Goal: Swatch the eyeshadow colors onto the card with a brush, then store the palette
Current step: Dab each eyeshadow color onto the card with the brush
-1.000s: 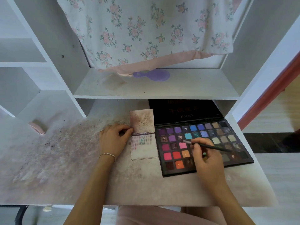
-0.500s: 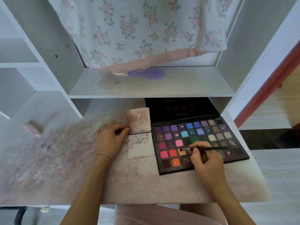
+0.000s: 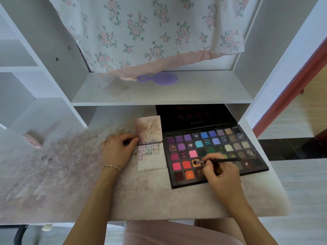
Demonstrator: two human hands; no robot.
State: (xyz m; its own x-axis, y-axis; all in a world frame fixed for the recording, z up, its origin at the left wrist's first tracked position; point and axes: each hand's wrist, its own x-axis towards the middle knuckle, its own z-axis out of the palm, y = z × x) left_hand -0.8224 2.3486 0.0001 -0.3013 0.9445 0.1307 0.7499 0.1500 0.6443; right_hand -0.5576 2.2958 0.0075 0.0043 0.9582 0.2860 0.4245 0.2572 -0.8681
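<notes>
An open black eyeshadow palette (image 3: 230, 149) with several coloured pans lies on the desk at the right, its lid resting flat under the shelf. A folded white swatch card (image 3: 152, 161) lies just left of it, with rows of small colour marks on its lower half. My right hand (image 3: 221, 175) pinches a thin black brush (image 3: 221, 160) lying almost level, its tip on the orange pan in the palette's lower rows. My left hand (image 3: 116, 151) rests on the desk with curled fingers touching the card's left edge at the fold.
A white shelf (image 3: 159, 98) above the desk carries a purple hairbrush (image 3: 159, 78) under a hanging floral cloth (image 3: 150, 32). A pink object (image 3: 32, 139) lies at the desk's far left. The desk top (image 3: 62, 174) is stained with powder. Open floor lies to the right.
The brush tip moved down and left from the palette's middle rows to the orange pan. My left hand stayed at the card.
</notes>
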